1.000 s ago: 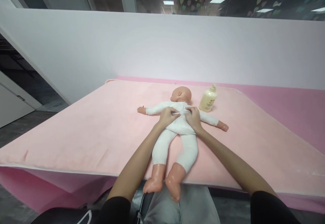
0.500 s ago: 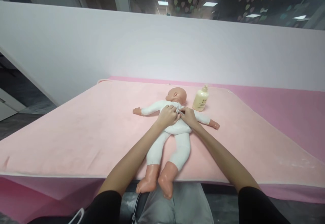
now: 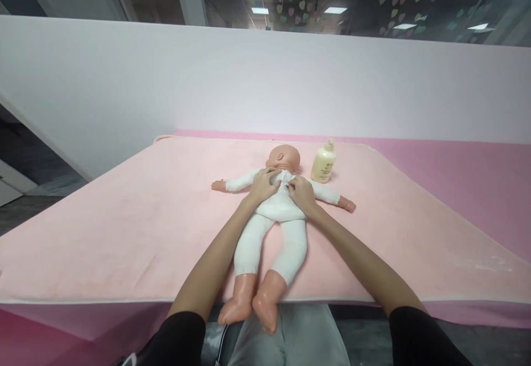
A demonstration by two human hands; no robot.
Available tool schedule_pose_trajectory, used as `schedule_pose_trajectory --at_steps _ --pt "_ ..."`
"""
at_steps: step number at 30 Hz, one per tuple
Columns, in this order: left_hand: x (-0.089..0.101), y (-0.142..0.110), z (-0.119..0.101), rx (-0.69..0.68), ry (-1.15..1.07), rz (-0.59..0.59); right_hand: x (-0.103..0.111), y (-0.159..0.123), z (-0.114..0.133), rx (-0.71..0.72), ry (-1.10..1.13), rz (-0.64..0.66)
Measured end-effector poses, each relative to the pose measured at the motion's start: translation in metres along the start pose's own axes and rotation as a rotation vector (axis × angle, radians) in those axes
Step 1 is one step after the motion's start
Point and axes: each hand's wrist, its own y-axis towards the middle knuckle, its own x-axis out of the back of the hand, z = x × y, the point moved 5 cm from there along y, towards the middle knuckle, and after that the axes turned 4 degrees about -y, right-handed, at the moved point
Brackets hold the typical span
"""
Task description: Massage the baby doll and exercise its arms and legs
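Observation:
A baby doll (image 3: 279, 205) with a white cloth body lies on its front, its bare head turned to the left. My left hand (image 3: 265, 184) rests on the left of its upper back, fingers stretched out over the cloth. On the other side my right hand (image 3: 302, 193) has its fingers closed at the gathered white cloth (image 3: 284, 177) below the neck, seemingly pinching its edge. The fingertips are small, so the exact grip is hard to see. A pale yellow pump bottle (image 3: 323, 162) stands upright beyond my right hand, near the doll's right-hand shoulder.
A pale pink blanket (image 3: 145, 217) covers the table under the doll, with a darker pink surface (image 3: 468, 183) showing at the right. A white partition (image 3: 265, 84) rises behind. The doll's feet (image 3: 265, 308) hang over the front edge.
My hands have moved apart at the upper back. The left hand's fingers have straightened on the cloth, and the right hand has drawn back slightly. The view has shifted a little.

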Motion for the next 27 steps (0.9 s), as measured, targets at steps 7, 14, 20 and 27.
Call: schedule_pose_trajectory --at_steps 7,14,20,27 --pt "0.003 0.003 0.012 0.234 -0.034 -0.066 0.001 -0.001 -0.007 0.014 0.162 -0.01" --pt "0.002 0.002 0.013 0.244 -0.103 -0.109 0.004 0.003 -0.039 -0.254 0.529 -0.186" --pt "-0.006 0.002 0.026 0.209 -0.24 -0.15 -0.004 0.018 -0.042 -0.297 0.417 0.044" --pt "-0.008 0.003 0.032 0.255 -0.243 -0.16 -0.004 0.018 -0.035 -0.315 0.271 -0.013"
